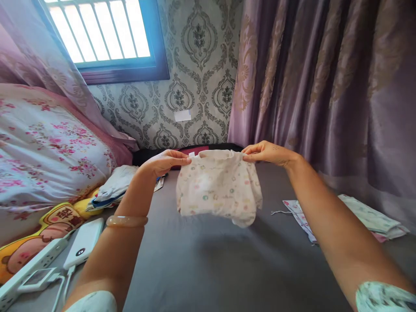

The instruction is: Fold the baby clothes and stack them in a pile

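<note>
A small cream garment [217, 186] with a faint print hangs above the grey sheet [195, 268], its neckline upward and its lower edge loose. My left hand [167, 161] pinches its upper left corner, beside a small white tag. The upper right corner is pinched between the thumb and fingers of my right hand [264, 152].
Folded clothes [117, 184] lie at the left by a floral-covered bundle [58, 147] and a yellow cartoon cushion [61, 216]. A power strip [35, 266] and white power bank [85, 242] sit nearer. More folded clothes [370, 216] lie at the right, below purple curtains [312, 86].
</note>
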A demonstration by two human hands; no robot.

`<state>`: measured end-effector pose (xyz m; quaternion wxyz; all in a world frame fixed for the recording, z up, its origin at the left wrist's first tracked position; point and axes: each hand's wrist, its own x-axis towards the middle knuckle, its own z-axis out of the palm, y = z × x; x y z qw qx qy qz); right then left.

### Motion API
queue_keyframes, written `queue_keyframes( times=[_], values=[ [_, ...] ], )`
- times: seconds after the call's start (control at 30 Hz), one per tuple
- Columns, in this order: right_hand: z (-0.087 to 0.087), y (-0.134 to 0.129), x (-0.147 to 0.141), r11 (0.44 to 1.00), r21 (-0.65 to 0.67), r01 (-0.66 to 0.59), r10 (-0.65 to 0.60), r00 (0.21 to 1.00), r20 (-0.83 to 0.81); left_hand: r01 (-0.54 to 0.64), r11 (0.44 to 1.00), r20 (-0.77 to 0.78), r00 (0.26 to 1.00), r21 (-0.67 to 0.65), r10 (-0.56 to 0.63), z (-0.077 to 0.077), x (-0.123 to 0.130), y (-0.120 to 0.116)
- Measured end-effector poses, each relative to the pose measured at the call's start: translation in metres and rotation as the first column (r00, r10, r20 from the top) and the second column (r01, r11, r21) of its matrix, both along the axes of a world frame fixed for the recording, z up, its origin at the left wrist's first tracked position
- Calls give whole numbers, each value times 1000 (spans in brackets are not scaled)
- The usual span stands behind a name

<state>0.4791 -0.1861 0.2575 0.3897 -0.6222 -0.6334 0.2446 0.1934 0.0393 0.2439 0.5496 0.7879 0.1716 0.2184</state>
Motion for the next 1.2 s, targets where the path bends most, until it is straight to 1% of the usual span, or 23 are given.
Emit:
queue_keyframes(
  times=[0.07, 0.13, 0.27, 0.37, 0.43, 0.47, 0.5, 0.53, 0.57, 0.63, 0.67, 0.7, 0.73, 0.8, 0.87, 0.9, 0.93, 1.0, 1.03, 1.07, 1.1, 1.13, 1.2],
  values=[
    [-7, 9, 4, 993, 57, 104, -103, 994, -20, -68, 997, 27, 997, -28, 69, -6, 6, 6],
    [-14, 18, 8, 978, 121, 172, -168, 985, -44, -91, 995, 69, 993, -51, 94, -11, 11, 10],
    [-28, 33, 11, 927, 272, 259, -265, 964, -15, -156, 988, 113, 981, -1, 155, -20, 20, 14],
    [-36, 42, 10, 863, 392, 318, -390, 914, 116, -234, 969, 208, 955, 78, 213, -28, 27, 14],
    [-42, 47, 4, 785, 506, 356, -509, 837, 200, -319, 935, 284, 921, 157, 266, -35, 34, 11],
    [-44, 48, 0, 736, 571, 362, -564, 795, 224, -383, 901, 322, 895, 205, 308, -38, 36, 9],
    [-47, 49, -4, 688, 631, 359, -610, 756, 236, -462, 849, 361, 861, 258, 359, -40, 38, 5],
    [-49, 47, -10, 647, 677, 351, -646, 724, 242, -545, 777, 405, 817, 314, 410, -42, 39, 1],
    [-51, 45, -16, 617, 707, 345, -674, 695, 250, -622, 691, 452, 769, 368, 452, -43, 38, -5],
    [-53, 34, -28, 592, 726, 350, -715, 643, 273, -732, 508, 556, 678, 454, 481, -42, 29, -18],
    [-52, 26, -34, 592, 724, 353, -725, 626, 288, -764, 428, 602, 644, 482, 471, -39, 22, -26],
    [-49, 17, -39, 598, 720, 352, -727, 616, 303, -782, 367, 639, 623, 504, 451, -35, 13, -34],
    [-44, 8, -44, 611, 714, 342, -719, 617, 320, -790, 319, 664, 613, 524, 428, -30, 4, -42],
    [-30, -11, -53, 646, 700, 304, -682, 643, 349, -776, 233, 671, 626, 586, 397, -16, -17, -57],
    [-12, -26, -58, 682, 679, 270, -633, 684, 363, -746, 143, 666, 651, 651, 364, 0, -36, -67],
    [-4, -31, -59, 707, 656, 263, -603, 710, 365, -713, 150, 636, 686, 685, 355, 7, -42, -69],
    [3, -34, -59, 736, 623, 265, -572, 735, 363, -676, 185, 590, 722, 714, 362, 13, -47, -68],
    [9, -32, -56, 806, 521, 279, -504, 786, 358, -587, 295, 473, 797, 754, 377, 16, -49, -58],
    [6, -28, -53, 843, 455, 286, -467, 809, 357, -539, 351, 406, 829, 766, 385, 12, -47, -50],
    [1, -23, -48, 879, 382, 287, -427, 829, 360, -483, 402, 332, 859, 777, 390, 5, -42, -40],
    [-9, -16, -43, 909, 306, 282, -386, 846, 368, -418, 452, 242, 886, 788, 397, -6, -36, -30],
    [-21, -7, -36, 934, 231, 271, -343, 857, 384, -360, 514, 147, 901, 778, 409, -20, -29, -20],
    [-55, 12, -23, 965, 106, 239, -261, 860, 438, -181, 674, -69, 943, 716, 326, -57, -13, -1]
  ],
)
